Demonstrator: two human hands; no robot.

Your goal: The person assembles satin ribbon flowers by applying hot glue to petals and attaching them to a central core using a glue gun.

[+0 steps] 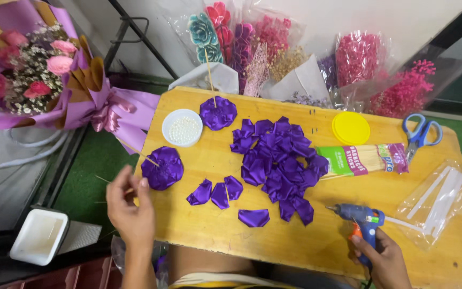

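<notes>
My left hand (129, 208) pinches a thin wooden stick (135, 151) at the table's left edge, beside a purple satin flower (162, 168) lying on the wooden table (209, 225). My right hand (383, 259) grips a blue glue gun (362, 219) with an orange trigger, nozzle pointing left. A pile of purple satin petals (279, 160) fills the table's middle. Three loose petals (215, 192) and one more petal (254, 217) lie near the front. A second purple flower on a stick (217, 112) rests at the back.
A white dish of pearl beads (182, 128), a yellow lid (351, 128), a pack of wooden sticks (362, 159), blue scissors (421, 134) and a bag of glue sticks (439, 200) lie on the table. Wrapped flower bouquets (38, 69) and dried flowers (359, 59) stand behind. A white tray (38, 236) sits lower left.
</notes>
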